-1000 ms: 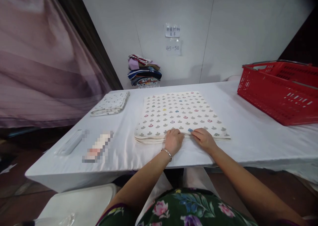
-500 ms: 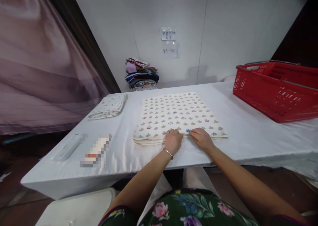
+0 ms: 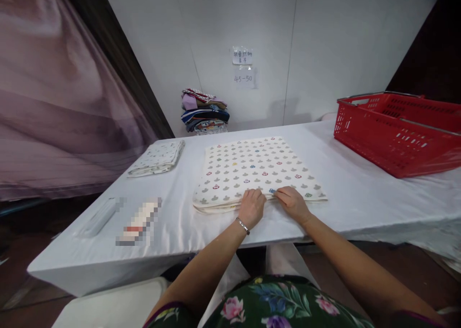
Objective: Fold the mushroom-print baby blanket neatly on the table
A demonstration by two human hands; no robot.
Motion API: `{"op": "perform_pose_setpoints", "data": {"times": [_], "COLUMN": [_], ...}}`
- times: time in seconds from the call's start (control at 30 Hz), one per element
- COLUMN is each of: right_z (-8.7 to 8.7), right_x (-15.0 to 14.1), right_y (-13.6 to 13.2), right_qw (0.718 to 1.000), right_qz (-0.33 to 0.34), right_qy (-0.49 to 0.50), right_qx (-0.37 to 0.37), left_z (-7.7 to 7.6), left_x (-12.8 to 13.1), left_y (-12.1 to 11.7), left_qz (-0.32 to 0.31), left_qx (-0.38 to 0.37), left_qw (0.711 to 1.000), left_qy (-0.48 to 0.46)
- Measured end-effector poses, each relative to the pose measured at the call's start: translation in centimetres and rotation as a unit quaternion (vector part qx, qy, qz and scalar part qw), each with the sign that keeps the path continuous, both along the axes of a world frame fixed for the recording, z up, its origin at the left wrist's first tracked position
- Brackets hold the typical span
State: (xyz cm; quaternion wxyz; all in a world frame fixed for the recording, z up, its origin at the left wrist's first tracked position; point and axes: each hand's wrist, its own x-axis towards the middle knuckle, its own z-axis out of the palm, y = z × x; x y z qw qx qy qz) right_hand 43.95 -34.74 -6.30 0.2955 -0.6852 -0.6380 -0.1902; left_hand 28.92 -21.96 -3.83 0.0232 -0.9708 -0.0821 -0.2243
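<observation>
A cream cloth (image 3: 248,167) with grey and coloured printed motifs lies folded in layers on the white-covered table (image 3: 360,193). Its near edge is pinched by my left hand (image 3: 252,208), fingers curled over the fabric, a bracelet on the wrist. Close beside it, my right hand (image 3: 293,204) grips the same edge between thumb and fingers. The edge is slightly raised between the two hands. Fingertips under the fabric are hidden.
Another folded printed cloth (image 3: 157,158) lies at the left. Nearer are a clear plastic packet (image 3: 96,217) and a blurred-out item (image 3: 139,222). A red basket (image 3: 392,136) stands at the right. Behind the table rises a clothes stack (image 3: 205,113).
The view has shifted slightly, so the surroundings sit a little lower and to the left. Both hands stay on the cloth's near edge, nearly still.
</observation>
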Motion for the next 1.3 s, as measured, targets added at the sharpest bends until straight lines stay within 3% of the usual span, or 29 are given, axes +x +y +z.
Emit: {"op": "perform_pose_setpoints", "data": {"times": [0.33,0.57,0.87,1.1,1.2,1.3], "right_z": [0.4,0.0,-0.6,-0.6,0.1,0.8], "right_x": [-0.5,-0.3,0.0,0.1,-0.4,-1.3], "right_y": [-0.1,0.0,0.0,0.2,-0.4,-2.0], "right_qw": [0.999,1.0,1.0,1.0,1.0,0.997], "right_qz": [0.036,0.017,0.003,0.005,-0.002,-0.053], "right_qy": [-0.009,-0.018,-0.024,-0.016,-0.014,-0.004], "right_qx": [-0.008,-0.016,0.015,-0.017,0.01,0.064], "left_z": [-0.3,-0.6,-0.6,-0.1,0.0,0.0], "left_x": [-0.2,0.3,0.1,0.4,0.8,1.0], "left_y": [0.0,-0.1,0.2,0.0,-0.1,0.1], "left_qz": [-0.018,0.034,0.02,-0.006,0.001,0.014], "left_qx": [-0.052,-0.102,-0.095,-0.081,-0.091,-0.116], "left_qw": [0.995,0.993,0.995,0.996,0.995,0.992], "left_qy": [-0.08,-0.053,-0.027,-0.021,-0.032,-0.052]}}
